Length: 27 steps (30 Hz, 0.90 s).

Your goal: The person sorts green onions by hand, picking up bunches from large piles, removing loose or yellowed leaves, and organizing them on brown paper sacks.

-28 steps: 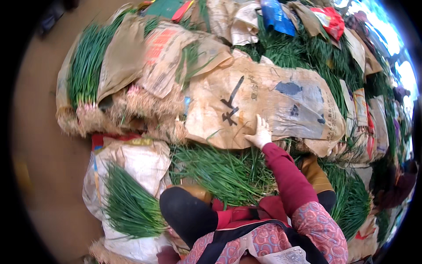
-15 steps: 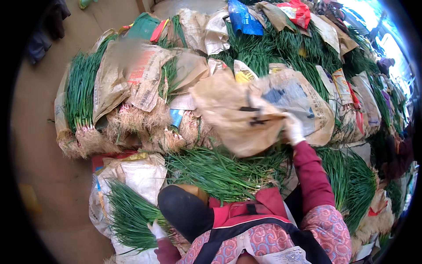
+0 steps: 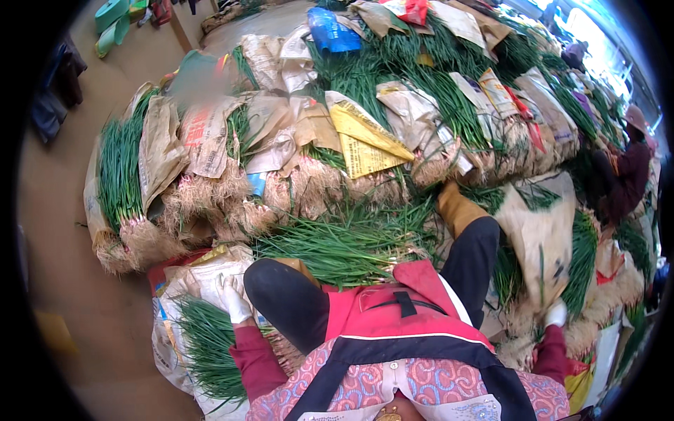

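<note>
Tan sack (image 3: 539, 235), green leafy bunch (image 3: 203, 340).
Sack rumpled, dark-marked, slightly blurred, at right, over other green bunches (image 3: 583, 256). Bunch lies at left on white sack (image 3: 203, 282), leaves fanned leftward, pale pinkish stem ends pointing right.

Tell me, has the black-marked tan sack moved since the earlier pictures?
Yes. Against the blue bag, the tan sack has moved right and nearer, its near end now at the right hand.

2 maroon sleeves (image 3: 256, 358), red apron (image 3: 358, 316), dk trim (image 3: 414, 349)

A produce workroom; rooted green bundles (image 3: 123, 165) and sacks (image 3: 160, 147) crowd the floor (image 3: 70, 231).
</note>
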Each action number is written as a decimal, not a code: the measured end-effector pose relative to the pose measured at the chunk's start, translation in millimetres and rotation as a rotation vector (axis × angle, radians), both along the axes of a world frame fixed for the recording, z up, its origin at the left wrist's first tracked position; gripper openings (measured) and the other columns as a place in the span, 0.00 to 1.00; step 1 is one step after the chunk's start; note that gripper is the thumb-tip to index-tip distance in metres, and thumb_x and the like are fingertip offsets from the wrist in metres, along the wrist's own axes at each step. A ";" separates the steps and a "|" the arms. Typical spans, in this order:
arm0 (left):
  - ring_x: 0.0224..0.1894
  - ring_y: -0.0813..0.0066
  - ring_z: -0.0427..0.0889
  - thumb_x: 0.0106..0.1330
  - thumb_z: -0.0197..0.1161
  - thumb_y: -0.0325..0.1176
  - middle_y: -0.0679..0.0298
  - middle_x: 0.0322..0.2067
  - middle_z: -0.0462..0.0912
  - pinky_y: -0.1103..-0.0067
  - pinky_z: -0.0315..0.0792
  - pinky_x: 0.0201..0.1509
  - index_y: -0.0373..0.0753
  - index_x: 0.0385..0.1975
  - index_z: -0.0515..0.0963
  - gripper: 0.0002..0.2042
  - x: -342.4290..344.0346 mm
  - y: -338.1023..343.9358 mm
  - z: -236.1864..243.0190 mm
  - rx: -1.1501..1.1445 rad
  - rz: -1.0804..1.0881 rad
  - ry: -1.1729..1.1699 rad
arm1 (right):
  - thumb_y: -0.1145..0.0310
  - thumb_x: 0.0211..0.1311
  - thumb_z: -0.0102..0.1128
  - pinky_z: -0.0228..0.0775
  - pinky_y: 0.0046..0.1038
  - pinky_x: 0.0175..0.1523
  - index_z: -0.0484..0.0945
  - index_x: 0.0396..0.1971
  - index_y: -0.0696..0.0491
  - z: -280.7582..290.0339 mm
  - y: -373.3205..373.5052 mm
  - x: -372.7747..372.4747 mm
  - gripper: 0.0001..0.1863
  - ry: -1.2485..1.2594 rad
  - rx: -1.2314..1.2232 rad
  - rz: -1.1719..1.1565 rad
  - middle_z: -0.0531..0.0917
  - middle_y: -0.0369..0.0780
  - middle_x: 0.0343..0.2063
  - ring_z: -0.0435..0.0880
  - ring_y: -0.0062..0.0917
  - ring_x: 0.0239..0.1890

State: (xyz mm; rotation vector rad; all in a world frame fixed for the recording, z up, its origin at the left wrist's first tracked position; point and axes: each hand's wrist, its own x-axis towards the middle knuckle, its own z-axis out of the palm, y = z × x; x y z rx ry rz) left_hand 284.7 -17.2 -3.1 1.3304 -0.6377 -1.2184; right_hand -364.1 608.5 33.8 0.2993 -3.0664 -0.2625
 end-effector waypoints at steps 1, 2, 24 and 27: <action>0.61 0.59 0.61 0.61 0.51 0.30 0.54 0.60 0.59 0.67 0.58 0.59 0.43 0.63 0.51 0.30 -11.9 -7.0 9.0 -0.026 -0.030 0.021 | 0.65 0.62 0.43 0.69 0.36 0.45 0.76 0.36 0.60 -22.1 14.3 29.2 0.15 -0.131 0.114 -0.030 0.79 0.53 0.32 0.78 0.45 0.35; 0.61 0.59 0.61 0.61 0.52 0.30 0.54 0.59 0.60 0.68 0.59 0.58 0.43 0.63 0.51 0.29 -15.6 -9.4 22.2 -0.061 -0.048 0.031 | 0.64 0.61 0.44 0.70 0.36 0.45 0.76 0.36 0.60 -47.1 22.1 53.0 0.15 -0.271 0.172 -0.027 0.79 0.53 0.32 0.78 0.45 0.36; 0.48 0.72 0.71 0.62 0.52 0.31 0.65 0.52 0.70 0.75 0.63 0.52 0.43 0.54 0.66 0.19 -40.4 -6.3 109.1 -0.222 -0.242 0.043 | 0.53 0.49 0.54 0.70 0.34 0.46 0.81 0.31 0.54 -63.9 -142.8 17.6 0.19 -0.418 -0.288 0.286 0.81 0.49 0.34 0.80 0.40 0.39; 0.51 0.68 0.70 0.63 0.53 0.36 0.60 0.53 0.70 0.75 0.63 0.52 0.42 0.56 0.66 0.20 -72.8 -9.2 136.1 -0.257 -0.344 0.010 | 0.55 0.49 0.53 0.68 0.34 0.50 0.81 0.35 0.53 -6.0 -212.0 18.3 0.20 -0.411 -0.446 0.341 0.81 0.49 0.36 0.78 0.40 0.42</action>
